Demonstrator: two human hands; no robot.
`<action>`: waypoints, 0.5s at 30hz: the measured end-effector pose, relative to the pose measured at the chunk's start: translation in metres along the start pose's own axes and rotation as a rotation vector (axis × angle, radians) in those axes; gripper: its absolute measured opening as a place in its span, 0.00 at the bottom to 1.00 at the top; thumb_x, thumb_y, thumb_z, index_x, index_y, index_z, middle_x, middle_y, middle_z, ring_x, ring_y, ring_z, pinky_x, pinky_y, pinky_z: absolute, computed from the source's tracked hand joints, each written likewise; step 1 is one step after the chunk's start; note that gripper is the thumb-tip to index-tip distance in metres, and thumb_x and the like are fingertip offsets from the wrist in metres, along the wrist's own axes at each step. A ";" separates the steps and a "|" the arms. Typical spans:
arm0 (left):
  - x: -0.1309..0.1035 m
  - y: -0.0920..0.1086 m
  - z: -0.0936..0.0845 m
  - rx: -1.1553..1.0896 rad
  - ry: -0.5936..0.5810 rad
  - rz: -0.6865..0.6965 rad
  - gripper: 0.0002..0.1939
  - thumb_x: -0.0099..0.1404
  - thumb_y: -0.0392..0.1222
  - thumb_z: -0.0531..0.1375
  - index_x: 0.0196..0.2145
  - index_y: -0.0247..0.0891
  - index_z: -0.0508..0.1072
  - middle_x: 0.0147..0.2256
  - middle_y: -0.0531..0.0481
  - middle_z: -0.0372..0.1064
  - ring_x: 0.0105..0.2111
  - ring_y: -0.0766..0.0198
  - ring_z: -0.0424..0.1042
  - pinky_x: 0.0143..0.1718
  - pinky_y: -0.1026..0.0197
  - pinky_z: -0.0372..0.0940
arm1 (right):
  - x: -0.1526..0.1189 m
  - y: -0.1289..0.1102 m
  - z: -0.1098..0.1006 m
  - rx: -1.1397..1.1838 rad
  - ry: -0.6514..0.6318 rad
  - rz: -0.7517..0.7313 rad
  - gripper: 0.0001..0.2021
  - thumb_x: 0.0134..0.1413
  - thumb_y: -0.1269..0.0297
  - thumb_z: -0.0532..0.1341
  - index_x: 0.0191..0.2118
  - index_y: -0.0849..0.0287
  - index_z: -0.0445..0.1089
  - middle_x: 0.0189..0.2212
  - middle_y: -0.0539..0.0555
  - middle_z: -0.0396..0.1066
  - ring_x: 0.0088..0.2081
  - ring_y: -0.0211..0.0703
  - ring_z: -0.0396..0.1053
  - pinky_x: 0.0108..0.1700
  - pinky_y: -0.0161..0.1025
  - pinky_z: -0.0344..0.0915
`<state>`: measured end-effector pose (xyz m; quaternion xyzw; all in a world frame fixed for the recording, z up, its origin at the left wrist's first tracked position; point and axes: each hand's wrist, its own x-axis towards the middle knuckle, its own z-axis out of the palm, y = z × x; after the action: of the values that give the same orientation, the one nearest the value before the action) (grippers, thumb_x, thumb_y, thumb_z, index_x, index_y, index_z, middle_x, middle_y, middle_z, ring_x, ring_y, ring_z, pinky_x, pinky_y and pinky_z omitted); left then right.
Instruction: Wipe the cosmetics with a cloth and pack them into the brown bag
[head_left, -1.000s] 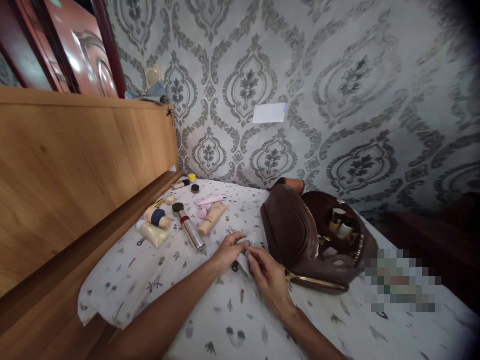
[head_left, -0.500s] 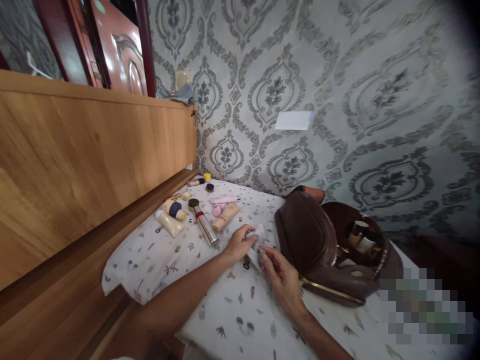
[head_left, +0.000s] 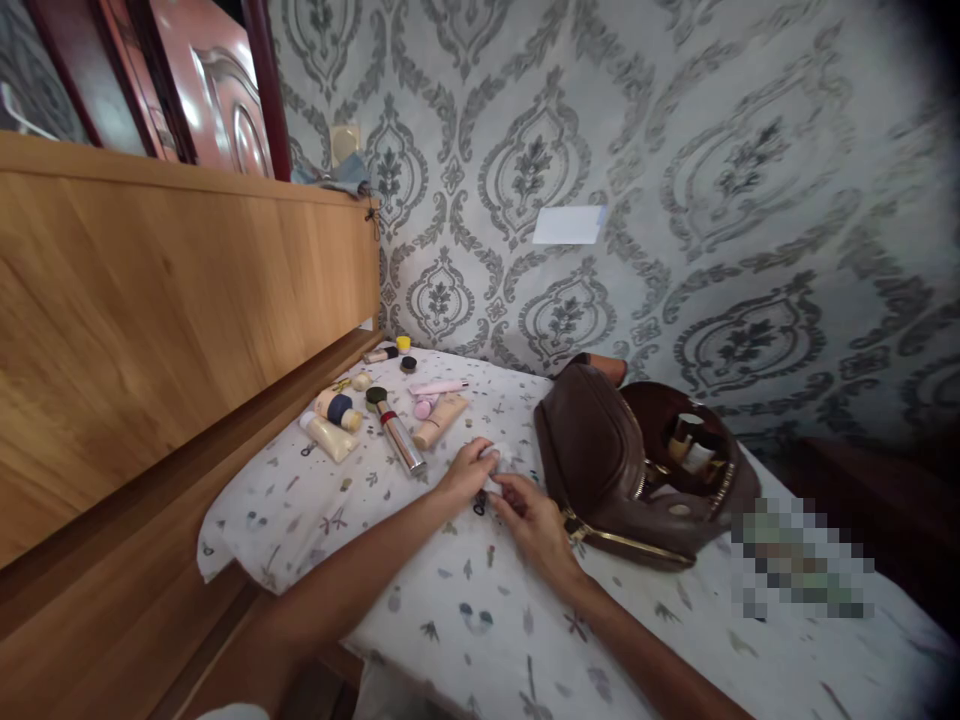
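My left hand (head_left: 466, 473) and my right hand (head_left: 536, 525) meet over the patterned white cloth (head_left: 420, 560). Between their fingertips is a small whitish, partly see-through piece (head_left: 493, 485), mostly covered by the fingers; its kind is unclear. Both hands are closed on it, my right thumb and forefinger pinching its near end. Just left of them lie a beige squeeze tube (head_left: 441, 421), a pink tube (head_left: 437, 387) and a silver cylinder with a red band (head_left: 400, 440). A brown leather bag (head_left: 592, 455) stands unzipped to the right, cosmetics (head_left: 691, 445) showing inside.
More cosmetics lie at left: a cream tube (head_left: 328, 437), a bottle with a blue band (head_left: 339, 410), a dark round lid (head_left: 376, 398) and a yellow-capped jar (head_left: 403, 344). A wooden panel (head_left: 187, 290) borders the left side. The papered wall (head_left: 465, 150) rises behind. A blurred patch (head_left: 802, 560) hides something at right.
The view has shifted slightly. My right hand has come closer to my left, and less of the whitish piece shows between them. The bag and cosmetics stay put on the cloth.
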<state>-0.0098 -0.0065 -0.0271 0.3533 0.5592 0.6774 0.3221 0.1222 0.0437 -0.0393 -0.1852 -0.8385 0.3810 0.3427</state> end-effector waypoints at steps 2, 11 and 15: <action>-0.002 0.003 0.001 -0.027 -0.036 -0.032 0.05 0.58 0.42 0.60 0.32 0.38 0.69 0.28 0.55 0.64 0.32 0.66 0.64 0.35 0.65 0.60 | 0.001 0.003 0.000 0.015 0.031 0.020 0.17 0.53 0.50 0.61 0.38 0.58 0.74 0.25 0.51 0.69 0.27 0.42 0.67 0.30 0.38 0.67; -0.007 0.011 -0.025 -0.041 -0.094 -0.116 0.16 0.53 0.45 0.67 0.37 0.37 0.69 0.30 0.56 0.61 0.26 0.69 0.65 0.23 0.68 0.63 | 0.014 0.006 0.004 0.111 0.073 0.120 0.20 0.51 0.45 0.62 0.35 0.59 0.74 0.23 0.51 0.69 0.25 0.42 0.67 0.28 0.37 0.66; -0.012 0.013 -0.037 -0.018 -0.051 -0.071 0.18 0.54 0.53 0.67 0.33 0.38 0.68 0.23 0.58 0.58 0.19 0.71 0.59 0.15 0.69 0.55 | 0.019 -0.008 0.006 0.079 0.061 0.085 0.20 0.53 0.47 0.60 0.41 0.59 0.73 0.26 0.51 0.70 0.27 0.42 0.68 0.29 0.36 0.65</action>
<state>-0.0349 -0.0384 -0.0198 0.3474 0.5567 0.6613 0.3633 0.1040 0.0463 -0.0276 -0.2187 -0.8033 0.4220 0.3588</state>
